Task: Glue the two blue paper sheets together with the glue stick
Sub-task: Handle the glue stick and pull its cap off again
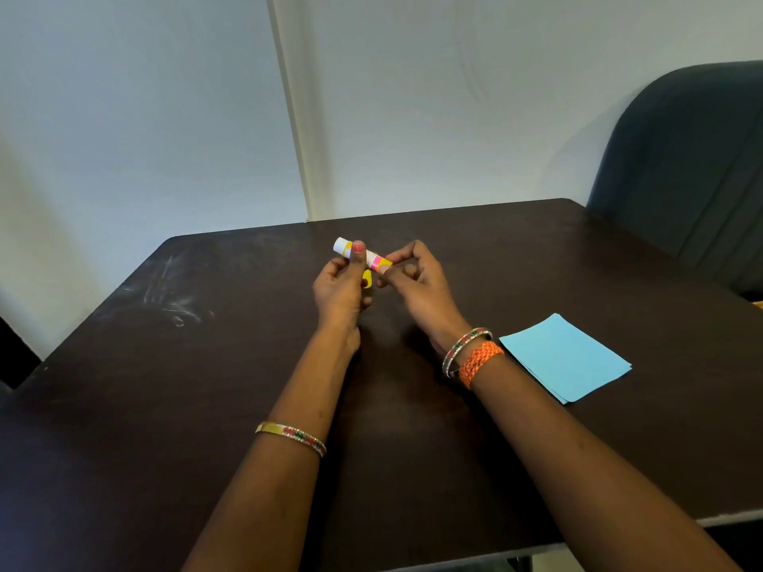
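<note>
The glue stick (373,258) is held above the middle of the dark table, lying nearly level with its white glue tip pointing left and away. My left hand (340,289) grips its body near the tip, thumb on top. A yellow cap (367,279) shows in the same hand, below the stick. My right hand (417,278) pinches the stick's yellow base end between thumb and forefinger. The two blue paper sheets (565,357) lie stacked flat on the table to the right of my right wrist, untouched.
The dark brown table (165,386) has pale scuff marks at its left. A dark upholstered chair (685,158) stands beyond the table's right corner. White walls rise close behind the table's far edge.
</note>
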